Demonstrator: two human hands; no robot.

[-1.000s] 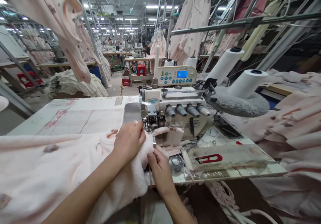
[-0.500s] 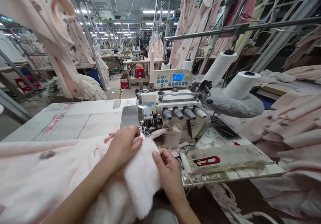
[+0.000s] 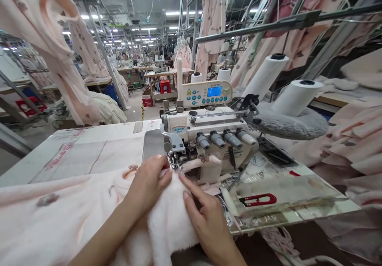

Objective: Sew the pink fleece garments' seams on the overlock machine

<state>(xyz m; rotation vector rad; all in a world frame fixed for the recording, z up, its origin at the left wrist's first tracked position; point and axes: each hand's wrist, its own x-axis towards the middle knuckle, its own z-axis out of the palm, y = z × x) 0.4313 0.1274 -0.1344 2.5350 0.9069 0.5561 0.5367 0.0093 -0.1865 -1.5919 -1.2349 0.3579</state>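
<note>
A pale pink fleecy fabric [image 3: 167,214] hangs over the front of the table and runs up to the presser foot of a white overlock sewing machine [image 3: 179,121]. Just left of the needle area, my left hand [image 3: 152,176] pinches the fabric's edge between thumb and fingers. My right hand [image 3: 205,210] lies on the fabric's right side, its index finger stretched toward the presser foot and its fingers apart. A narrow pink strip [image 3: 199,162] rests against the machine's front. Folds hide where the fabric meets the needle.
Red thread snips [image 3: 259,199] lie on the table's right part. White thread cones [image 3: 303,95] stand behind the machine, beside a control panel [image 3: 205,93]. Pink garments [image 3: 59,51] hang at the left, and more pink fabric [image 3: 352,150] is heaped at the right.
My right hand has moved up toward the presser foot, going from a pinch on the fabric's edge to outstretched fingers. My left hand keeps its pinch. The view has shifted slightly.
</note>
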